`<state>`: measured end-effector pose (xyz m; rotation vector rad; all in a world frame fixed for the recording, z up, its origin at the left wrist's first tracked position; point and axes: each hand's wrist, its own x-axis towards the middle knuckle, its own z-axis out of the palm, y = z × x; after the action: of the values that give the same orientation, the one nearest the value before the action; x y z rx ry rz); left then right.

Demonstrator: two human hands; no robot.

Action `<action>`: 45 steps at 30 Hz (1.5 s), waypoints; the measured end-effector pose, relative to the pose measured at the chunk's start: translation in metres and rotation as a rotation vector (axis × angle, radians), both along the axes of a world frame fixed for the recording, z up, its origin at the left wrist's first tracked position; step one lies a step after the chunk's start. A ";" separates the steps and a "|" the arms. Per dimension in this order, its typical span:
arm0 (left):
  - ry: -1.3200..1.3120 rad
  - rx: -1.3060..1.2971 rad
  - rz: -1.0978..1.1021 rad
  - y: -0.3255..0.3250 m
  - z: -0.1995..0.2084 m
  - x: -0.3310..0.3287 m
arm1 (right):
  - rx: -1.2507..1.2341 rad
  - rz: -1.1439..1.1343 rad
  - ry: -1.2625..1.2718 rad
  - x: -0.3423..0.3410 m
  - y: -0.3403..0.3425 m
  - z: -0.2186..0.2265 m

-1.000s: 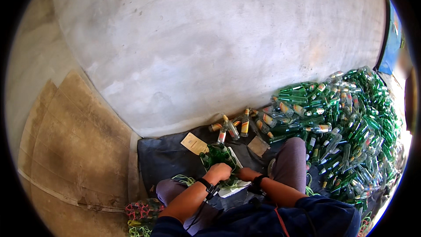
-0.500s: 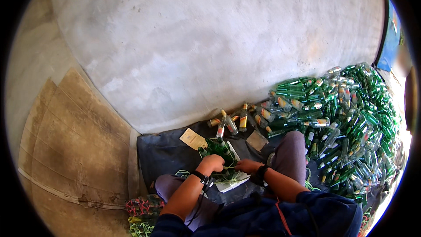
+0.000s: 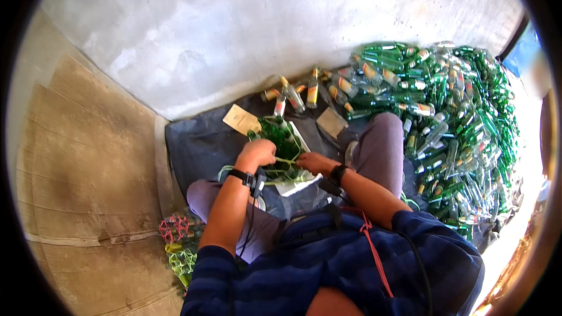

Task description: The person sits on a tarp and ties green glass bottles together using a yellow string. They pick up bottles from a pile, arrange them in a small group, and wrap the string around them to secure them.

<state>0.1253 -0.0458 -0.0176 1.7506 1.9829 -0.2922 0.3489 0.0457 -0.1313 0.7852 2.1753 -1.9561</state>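
Between my knees, a bunch of green glass bottles [image 3: 282, 133] lies on a white tray [image 3: 295, 188]. A pale green cord [image 3: 285, 160] runs across the bottles, looped around them. My left hand [image 3: 256, 154] is closed in a pinch on the cord at the left side of the bunch. At the right side, my right hand [image 3: 317, 164] is closed on the same cord, knuckles up. The stretch of cord between the two hands looks taut. My fingers partly hide the bottles beneath, and the lower ends of the bunch are hard to make out.
A large heap of green and clear bottles [image 3: 456, 123] fills the right side. Several labelled bottles [image 3: 312, 89] stand or lie by the wall. Cardboard pieces [image 3: 242, 119] rest on the dark sheet [image 3: 193, 140]. Netted bundles [image 3: 182, 260] lie at lower left, beside cardboard sheeting [image 3: 88, 169].
My view has tipped downward, so everything sits higher in the picture. Both hands stay on the cord, and the stretch between them shows more plainly now.
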 end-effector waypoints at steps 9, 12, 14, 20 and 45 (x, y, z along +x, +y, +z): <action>0.012 0.087 0.075 0.001 0.000 -0.010 | -0.199 -0.164 0.023 -0.003 -0.012 0.005; -0.024 0.160 0.071 0.001 -0.006 -0.012 | -0.217 -0.178 0.009 -0.004 -0.014 0.010; -0.057 0.215 0.069 0.000 -0.013 -0.016 | -0.220 -0.183 -0.011 -0.006 -0.015 0.013; -0.198 0.353 0.044 0.005 -0.023 -0.016 | -0.157 -0.218 -0.015 -0.008 -0.018 0.021; -0.398 0.178 0.281 0.018 -0.025 -0.010 | 0.196 -0.144 0.118 -0.013 -0.019 0.007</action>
<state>0.1148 -0.0276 -0.0431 1.4610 1.9633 0.3120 0.3359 0.0269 -0.1241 0.8991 2.4737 -1.9190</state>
